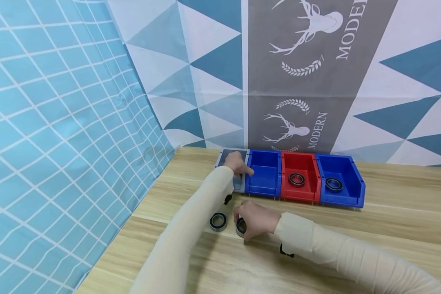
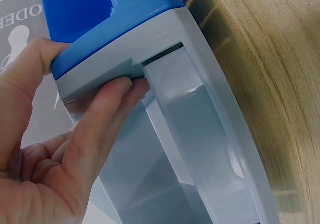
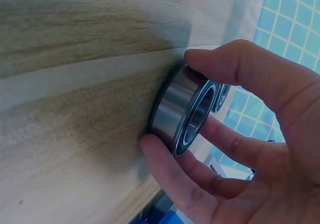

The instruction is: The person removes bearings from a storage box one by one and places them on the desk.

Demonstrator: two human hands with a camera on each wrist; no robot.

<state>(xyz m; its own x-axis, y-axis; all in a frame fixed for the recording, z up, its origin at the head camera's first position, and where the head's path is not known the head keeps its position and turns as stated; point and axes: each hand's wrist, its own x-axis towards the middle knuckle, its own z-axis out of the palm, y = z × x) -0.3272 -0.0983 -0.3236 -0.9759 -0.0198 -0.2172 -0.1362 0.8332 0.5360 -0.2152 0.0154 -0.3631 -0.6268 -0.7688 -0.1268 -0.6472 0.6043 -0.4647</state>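
1. Right hand (image 1: 258, 219): fingers pinching bearing (image 3: 172, 109) by outer rim, seemingly for steadiness, on or just above bench (image 1: 169, 192).
2. Left hand (image 1: 237, 164): fingers pinching adjoining walls of grey bin (image 2: 231, 104) and blue bin (image 2: 135, 11), likely bracing them.
3. Second bearing (image 1: 212, 221): flat on bench, nearby.

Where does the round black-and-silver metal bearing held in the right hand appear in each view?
Head: the bearing is below centre, slightly right, in the right hand.
Left wrist: not in this picture.
Right wrist: the bearing is near the centre, in the same hand.
Shared landmark: the pale wood-grain tabletop, visible in all three.
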